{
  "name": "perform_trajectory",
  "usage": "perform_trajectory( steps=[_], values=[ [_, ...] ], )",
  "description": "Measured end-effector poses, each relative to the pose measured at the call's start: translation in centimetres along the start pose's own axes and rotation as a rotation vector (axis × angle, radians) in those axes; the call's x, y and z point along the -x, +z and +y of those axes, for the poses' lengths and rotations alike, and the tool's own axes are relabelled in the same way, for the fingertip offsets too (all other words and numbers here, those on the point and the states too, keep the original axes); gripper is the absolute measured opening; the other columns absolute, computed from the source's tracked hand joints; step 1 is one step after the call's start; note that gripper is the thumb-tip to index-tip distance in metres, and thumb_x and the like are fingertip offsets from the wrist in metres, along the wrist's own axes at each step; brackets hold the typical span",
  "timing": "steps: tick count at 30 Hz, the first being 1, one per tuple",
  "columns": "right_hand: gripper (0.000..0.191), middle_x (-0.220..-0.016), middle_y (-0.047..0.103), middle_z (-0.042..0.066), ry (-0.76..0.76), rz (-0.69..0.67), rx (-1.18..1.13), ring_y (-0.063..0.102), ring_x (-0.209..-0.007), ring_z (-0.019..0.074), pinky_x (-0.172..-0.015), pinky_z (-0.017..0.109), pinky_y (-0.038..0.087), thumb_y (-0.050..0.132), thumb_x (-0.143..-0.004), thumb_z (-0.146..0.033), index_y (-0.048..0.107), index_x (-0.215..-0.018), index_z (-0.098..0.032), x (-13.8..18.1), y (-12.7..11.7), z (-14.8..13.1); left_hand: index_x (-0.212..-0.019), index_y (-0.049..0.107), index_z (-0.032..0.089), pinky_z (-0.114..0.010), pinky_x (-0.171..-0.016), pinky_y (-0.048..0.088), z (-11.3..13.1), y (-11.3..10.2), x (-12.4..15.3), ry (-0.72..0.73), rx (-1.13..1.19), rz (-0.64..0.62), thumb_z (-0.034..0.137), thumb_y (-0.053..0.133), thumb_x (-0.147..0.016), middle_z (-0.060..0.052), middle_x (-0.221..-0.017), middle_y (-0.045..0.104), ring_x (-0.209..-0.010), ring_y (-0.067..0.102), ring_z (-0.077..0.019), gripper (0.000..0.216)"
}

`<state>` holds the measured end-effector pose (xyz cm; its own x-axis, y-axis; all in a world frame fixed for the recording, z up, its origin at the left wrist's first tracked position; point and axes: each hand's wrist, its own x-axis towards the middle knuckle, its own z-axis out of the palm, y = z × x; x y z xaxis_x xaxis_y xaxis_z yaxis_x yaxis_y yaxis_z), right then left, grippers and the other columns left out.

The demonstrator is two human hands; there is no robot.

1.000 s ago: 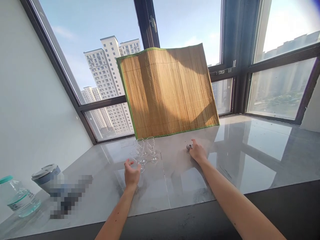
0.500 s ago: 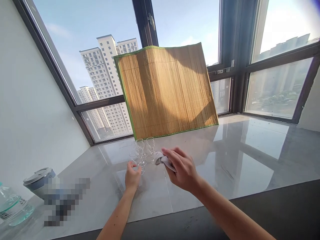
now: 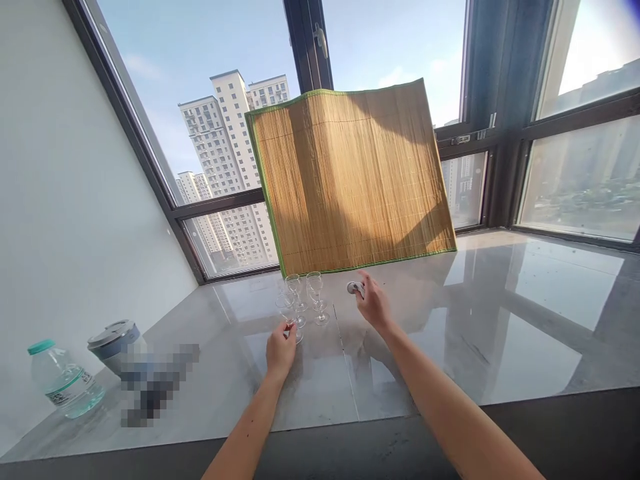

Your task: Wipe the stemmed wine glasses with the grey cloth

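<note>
Small clear stemmed glasses [image 3: 315,285], several of them, stand upright in a tight cluster on the sill, just in front of the bamboo mat. My left hand [image 3: 281,350] is closed, thumb and fingertips pinching the nearest glass [image 3: 285,302] low on its stem; its foot shows beside the fingers. To the right of the cluster and apart from it, my right hand [image 3: 375,307] grips a bunched white cloth [image 3: 355,288] above the sill, one finger stretched forward. Part of the cloth is hidden inside the hand.
A bamboo mat [image 3: 355,180] with green edging leans against the window. To the left are a plastic bottle [image 3: 67,387] with a teal cap, a lidded cup [image 3: 117,343] and a blurred-out dark item [image 3: 155,393]. The glossy grey sill [image 3: 425,360] ends at a front edge.
My right hand has moved the cloth away from the glasses, to the right and back. My left fingers, apart before, have closed on the front glass's stem. The view has swung slightly left.
</note>
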<state>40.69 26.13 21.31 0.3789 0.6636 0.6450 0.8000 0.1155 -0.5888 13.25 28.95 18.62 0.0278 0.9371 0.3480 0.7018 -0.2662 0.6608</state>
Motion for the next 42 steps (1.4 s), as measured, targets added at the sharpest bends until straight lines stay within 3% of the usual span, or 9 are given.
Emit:
perform_trajectory(
  steps=[6, 8, 11, 16, 22, 33, 36, 40, 42],
  values=[
    [0.055, -0.100, 0.063, 0.007, 0.158, 0.001, -0.067, 0.061, -0.083, 0.0218, -0.069, 0.029, 0.043, 0.048, -0.082, -0.026, 0.041, -0.136, -0.020, -0.2, 1.0, 3.3, -0.102, 0.071, 0.023, -0.033, -0.080, 0.043, 4.4, 0.5, 2.5, 0.546, -0.150, 0.085, 0.034, 0.043, -0.097, -0.008, -0.089, 0.070, -0.090, 0.058, -0.0234, 0.031],
    [0.059, -0.097, 0.063, 0.007, 0.179, -0.008, -0.097, 0.061, -0.080, 0.0220, -0.070, 0.031, 0.044, 0.051, -0.079, -0.029, 0.041, -0.136, -0.019, -0.3, 1.5, 4.0, -0.104, 0.071, 0.021, -0.035, -0.081, 0.041, 6.7, 2.1, 2.6, 0.733, -0.139, 0.120, 0.029, 0.047, -0.096, -0.007, -0.082, 0.069, -0.086, 0.056, -0.0230, 0.026],
    [0.063, -0.093, 0.064, 0.007, 0.212, 0.007, -0.157, 0.063, -0.081, 0.0225, -0.075, 0.032, 0.045, 0.056, -0.074, -0.029, 0.042, -0.135, -0.018, -0.4, 1.9, 5.0, -0.096, 0.071, 0.020, -0.034, -0.081, 0.040, 9.5, 5.4, 2.0, 0.831, -0.102, 0.110, 0.023, 0.049, -0.094, -0.007, -0.081, 0.068, -0.087, 0.057, -0.0228, 0.022],
    [0.065, -0.095, 0.064, 0.007, 0.396, 0.059, -0.314, 0.063, -0.079, 0.0202, -0.073, 0.031, 0.047, 0.065, -0.066, -0.032, 0.047, -0.127, -0.019, -0.9, 1.4, 5.1, -0.089, 0.070, 0.019, -0.027, -0.068, 0.037, 10.1, 9.0, 0.5, 0.666, 0.050, -0.020, 0.024, 0.040, -0.097, -0.007, -0.081, 0.069, -0.077, 0.060, -0.0186, 0.031],
    [0.073, -0.078, 0.061, -0.001, 0.537, -0.108, -0.722, 0.058, -0.056, 0.0143, -0.053, 0.026, 0.044, 0.075, -0.060, -0.032, 0.043, -0.124, -0.022, -1.2, 0.4, 2.5, -0.079, 0.070, 0.019, -0.025, -0.061, 0.030, 8.6, 8.1, -0.8, 0.436, 0.126, -0.027, 0.033, 0.044, -0.095, -0.004, -0.069, 0.065, -0.064, 0.056, -0.0154, 0.034],
    [0.065, -0.076, 0.063, -0.002, 0.304, -0.386, -0.775, 0.057, -0.061, 0.0137, -0.056, 0.025, 0.045, 0.078, -0.063, -0.033, 0.050, -0.121, -0.023, -0.5, -2.9, 0.7, -0.066, 0.063, 0.019, -0.027, -0.059, 0.025, 8.7, 7.6, -0.9, 0.316, -0.010, -0.059, 0.033, 0.051, -0.091, -0.003, -0.063, 0.060, -0.061, 0.051, -0.0152, 0.031],
    [0.062, -0.078, 0.063, -0.001, 0.251, -0.257, -0.766, 0.057, -0.061, 0.0149, -0.055, 0.026, 0.046, 0.074, -0.066, -0.038, 0.048, -0.121, -0.023, -0.6, -2.7, 0.8, -0.067, 0.065, 0.019, -0.026, -0.059, 0.025, 8.5, 7.4, -0.7, 0.329, -0.056, -0.112, 0.028, 0.055, -0.088, -0.003, -0.068, 0.063, -0.065, 0.053, -0.0152, 0.025],
    [0.051, -0.077, 0.060, -0.001, 0.196, 0.047, -0.470, 0.053, -0.059, 0.0132, -0.055, 0.025, 0.043, 0.065, -0.070, -0.035, 0.049, -0.117, -0.023, -0.9, -1.9, 2.1, -0.077, 0.070, 0.021, -0.025, -0.064, 0.030, 8.4, 7.1, -0.5, 0.360, -0.067, -0.133, 0.021, 0.056, -0.087, -0.004, -0.080, 0.066, -0.073, 0.055, -0.0153, 0.017],
    [0.049, -0.075, 0.058, -0.002, 0.170, 0.021, -0.367, 0.051, -0.057, 0.0120, -0.055, 0.024, 0.041, 0.063, -0.069, -0.031, 0.051, -0.116, -0.023, -0.9, -1.5, 2.9, -0.081, 0.072, 0.021, -0.026, -0.066, 0.032, 8.4, 7.1, -0.6, 0.375, -0.084, -0.128, 0.021, 0.056, -0.088, -0.004, -0.083, 0.067, -0.076, 0.056, -0.0158, 0.018]
  ],
)
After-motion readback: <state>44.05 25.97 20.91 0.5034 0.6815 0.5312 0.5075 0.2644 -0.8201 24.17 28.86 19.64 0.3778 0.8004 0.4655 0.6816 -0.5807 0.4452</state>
